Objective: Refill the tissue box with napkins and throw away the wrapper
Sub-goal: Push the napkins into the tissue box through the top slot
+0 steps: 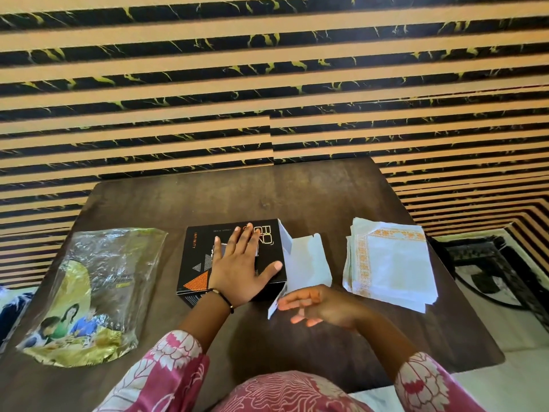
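Observation:
A black tissue box (197,257) with orange and grey triangles lies flat in the middle of the dark wooden table (297,188). Its right end stands open, with white flaps (309,263) folded out. My left hand (237,269) rests palm down on the box top, fingers spread. My right hand (315,304) hovers just in front of the open end, fingers loosely apart, touching the near small flap. A stack of white napkins (392,263) with orange borders lies to the right of the box. The empty clear and gold wrapper (92,292) lies at the left.
A striped black and tan wall panel (267,84) rises behind the table. A patterned rug (490,275) shows past the right edge. A dark blue object (12,310) sits at the far left edge.

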Demonstrator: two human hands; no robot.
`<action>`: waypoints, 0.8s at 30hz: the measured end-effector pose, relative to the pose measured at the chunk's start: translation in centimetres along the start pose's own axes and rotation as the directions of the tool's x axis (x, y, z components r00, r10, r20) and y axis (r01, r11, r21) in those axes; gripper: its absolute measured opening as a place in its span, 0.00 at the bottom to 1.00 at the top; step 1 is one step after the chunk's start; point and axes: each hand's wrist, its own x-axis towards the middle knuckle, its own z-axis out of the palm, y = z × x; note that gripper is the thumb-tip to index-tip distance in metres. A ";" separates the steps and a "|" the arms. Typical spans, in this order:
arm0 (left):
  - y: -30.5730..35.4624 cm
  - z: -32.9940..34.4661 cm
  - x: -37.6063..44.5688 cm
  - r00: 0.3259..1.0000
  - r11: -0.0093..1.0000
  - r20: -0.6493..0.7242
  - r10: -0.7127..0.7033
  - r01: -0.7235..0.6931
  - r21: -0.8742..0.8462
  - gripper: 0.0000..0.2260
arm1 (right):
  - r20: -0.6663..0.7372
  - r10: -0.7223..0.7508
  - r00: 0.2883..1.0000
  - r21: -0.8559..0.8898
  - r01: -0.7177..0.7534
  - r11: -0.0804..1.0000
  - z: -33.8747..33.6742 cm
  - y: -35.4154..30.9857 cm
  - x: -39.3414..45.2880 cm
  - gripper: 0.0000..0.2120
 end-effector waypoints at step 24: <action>-0.6 -0.3 -0.7 0.977 0.975 0.079 0.201 -0.207 0.086 0.52 | -0.456 0.043 0.889 0.135 0.022 0.991 -4.5 -6.0 8.1 0.21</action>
